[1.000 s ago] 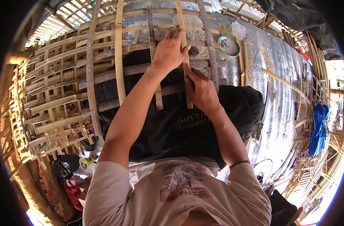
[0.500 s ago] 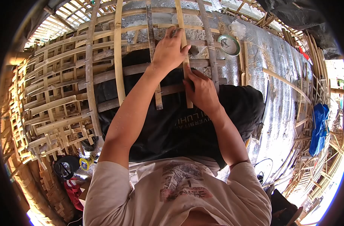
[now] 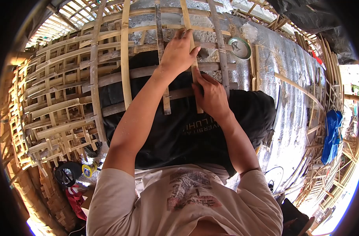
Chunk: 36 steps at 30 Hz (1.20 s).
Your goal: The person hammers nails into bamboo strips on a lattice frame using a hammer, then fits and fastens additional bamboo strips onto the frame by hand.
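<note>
A lattice of crossed bamboo slats lies over my lap, which is covered by black cloth with faint lettering. My left hand is closed around a pale bamboo slat of this lattice, its fingers over the far side and thumb along the edge. Lower on the same slat, my right hand grips near its lower end, thumb pressed against it. A darker bamboo slat runs parallel just left of my left hand, and a grey-brown slat stands to the right. Part of the gripped slat is hidden by both hands.
A green-rimmed round dish sits right of the lattice on a silvery sheet. Woven bamboo panels fill the left side. A black cap and a yellow tape roll lie lower left. Blue plastic hangs at right.
Both hands keep their hold on the same slat with almost no movement. The lattice and surroundings appear shifted very slightly in view.
</note>
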### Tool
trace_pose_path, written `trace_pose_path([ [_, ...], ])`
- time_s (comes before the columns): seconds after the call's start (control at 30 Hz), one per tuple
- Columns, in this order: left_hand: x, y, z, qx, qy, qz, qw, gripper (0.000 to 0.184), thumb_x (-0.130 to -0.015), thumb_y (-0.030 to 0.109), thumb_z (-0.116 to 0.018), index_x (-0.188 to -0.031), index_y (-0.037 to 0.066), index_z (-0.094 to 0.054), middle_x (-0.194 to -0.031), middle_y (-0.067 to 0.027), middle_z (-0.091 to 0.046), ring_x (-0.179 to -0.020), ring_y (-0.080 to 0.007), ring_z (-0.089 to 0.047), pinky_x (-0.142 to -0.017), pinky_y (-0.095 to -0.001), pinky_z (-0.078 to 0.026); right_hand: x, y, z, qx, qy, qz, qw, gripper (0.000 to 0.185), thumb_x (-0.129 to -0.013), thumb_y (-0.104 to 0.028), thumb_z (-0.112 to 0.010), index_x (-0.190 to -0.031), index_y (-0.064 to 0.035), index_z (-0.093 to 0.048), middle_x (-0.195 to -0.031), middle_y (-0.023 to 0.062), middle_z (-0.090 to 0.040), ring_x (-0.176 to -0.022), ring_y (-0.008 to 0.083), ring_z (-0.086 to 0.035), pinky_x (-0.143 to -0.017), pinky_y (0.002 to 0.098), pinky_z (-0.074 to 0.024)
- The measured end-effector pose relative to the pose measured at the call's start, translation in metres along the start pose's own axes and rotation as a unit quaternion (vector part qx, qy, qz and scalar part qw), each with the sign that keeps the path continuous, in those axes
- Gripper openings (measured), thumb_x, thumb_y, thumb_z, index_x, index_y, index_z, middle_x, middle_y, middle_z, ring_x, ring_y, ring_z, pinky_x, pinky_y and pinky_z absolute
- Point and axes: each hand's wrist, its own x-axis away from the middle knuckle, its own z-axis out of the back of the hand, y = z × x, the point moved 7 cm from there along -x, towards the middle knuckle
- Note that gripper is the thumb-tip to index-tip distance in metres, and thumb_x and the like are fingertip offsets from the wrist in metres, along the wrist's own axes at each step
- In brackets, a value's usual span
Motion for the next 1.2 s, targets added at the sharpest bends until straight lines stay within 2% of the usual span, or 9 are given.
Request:
trace_pose_path([
  [0.13,-0.0002,0.0005,0.0009,0.0,0.002,0.0,1.0,0.055,-0.089,0.022,-0.073,-0.133,-0.002,-0.052,-0.126,-0.0227,-0.059,-0.084,-0.0334,-0.067,-0.083,-0.045,-0.055,-0.0004,-0.0005,0.0002,0.003,0.003,0.003,1.0,0.049,-0.089,-0.009,-0.068,-0.136,-0.0001,-0.056,-0.098,0.0203,-0.067,-0.087,0.0411,-0.066,-0.075,0.048,-0.0537],
  [0.27,-0.0005,0.002,0.0022,-0.002,-0.004,0.003,1.0,0.055,-0.089,0.024,-0.073,-0.133,-0.002,-0.053,-0.127,-0.0234,-0.06,-0.097,-0.0388,-0.066,-0.089,-0.0471,-0.054,0.0001,-0.0009,0.001,0.004,0.01,0.011,1.0,0.049,-0.089,-0.01,-0.068,-0.135,0.0001,-0.056,-0.097,0.0192,-0.067,-0.085,0.0404,-0.066,-0.075,0.0475,-0.0537],
  [0.37,-0.0004,0.0049,0.0044,-0.008,0.006,-0.014,1.0,0.055,-0.089,0.025,-0.073,-0.132,-0.002,-0.053,-0.127,-0.0239,-0.06,-0.109,-0.0427,-0.063,-0.094,-0.0488,-0.053,0.0008,-0.0018,-0.0001,0.019,0.01,0.011,1.0,0.048,-0.086,-0.012,-0.07,-0.131,0.0002,-0.059,-0.095,0.0146,-0.067,-0.087,0.035,-0.067,-0.075,0.0447,-0.0553],
  [0.43,-0.0006,0.0046,0.0034,-0.001,-0.01,-0.006,1.0,0.055,-0.089,0.026,-0.072,-0.132,-0.002,-0.053,-0.128,-0.0242,-0.06,-0.114,-0.0446,-0.061,-0.096,-0.0496,-0.052,0.0016,-0.0009,-0.001,0.02,0.011,0.011,1.0,0.048,-0.086,-0.013,-0.07,-0.131,0.0001,-0.059,-0.096,0.0143,-0.067,-0.088,0.0347,-0.067,-0.075,0.0444,-0.0554],
  [0.67,-0.0009,0.0051,0.0038,-0.001,-0.008,-0.007,1.0,0.055,-0.089,0.026,-0.073,-0.132,-0.002,-0.053,-0.127,-0.0245,-0.06,-0.112,-0.0439,-0.062,-0.096,-0.0491,-0.052,0.0004,-0.0023,0.001,0.003,0.012,0.018,1.0,0.049,-0.088,-0.012,-0.069,-0.135,-0.0005,-0.057,-0.095,0.018,-0.066,-0.085,0.0397,-0.066,-0.074,0.0473,-0.0533],
  [0.83,-0.0013,0.0036,0.0021,0.025,-0.042,0.032,0.998,0.055,-0.089,0.026,-0.073,-0.132,-0.001,-0.053,-0.128,-0.025,-0.06,-0.113,-0.0447,-0.062,-0.095,-0.0496,-0.052,0.0008,-0.0011,0.0,0.023,0.012,0.012,1.0,0.049,-0.086,-0.012,-0.07,-0.131,0.0003,-0.058,-0.094,0.0142,-0.066,-0.088,0.0353,-0.067,-0.074,0.0448,-0.0551],
  [0.97,-0.0002,0.0046,0.0026,-0.015,-0.002,-0.012,1.0,0.054,-0.089,0.026,-0.073,-0.132,0.0,-0.053,-0.127,-0.0246,-0.06,-0.105,-0.0418,-0.064,-0.093,-0.0484,-0.053,0.0002,-0.0029,0.0016,0.026,0.018,0.016,0.999,0.049,-0.086,-0.012,-0.07,-0.132,0.0002,-0.058,-0.094,0.0141,-0.066,-0.087,0.0352,-0.067,-0.074,0.045,-0.0551],
  [1.07,-0.0001,0.0037,0.0019,-0.018,0.008,-0.018,1.0,0.055,-0.089,0.025,-0.073,-0.133,0.0,-0.052,-0.127,-0.0237,-0.059,-0.098,-0.0388,-0.066,-0.09,-0.0471,-0.054,0.0,-0.0014,0.0014,0.007,0.003,0.001,1.0,0.05,-0.089,-0.013,-0.07,-0.136,-0.0023,-0.057,-0.103,0.0209,-0.068,-0.09,0.0418,-0.067,-0.078,0.0475,-0.0546],
  [1.2,-0.0004,-0.0003,0.0002,0.006,-0.013,0.021,1.0,0.057,-0.088,0.025,-0.074,-0.135,0.001,-0.051,-0.132,-0.0225,-0.055,-0.095,-0.0359,-0.067,-0.088,-0.0458,-0.055,-0.0003,-0.0016,-0.0001,0.011,-0.02,-0.009,1.0,0.051,-0.089,-0.014,-0.07,-0.137,-0.0025,-0.057,-0.107,0.022,-0.068,-0.092,0.0418,-0.067,-0.079,0.0466,-0.0549],
])
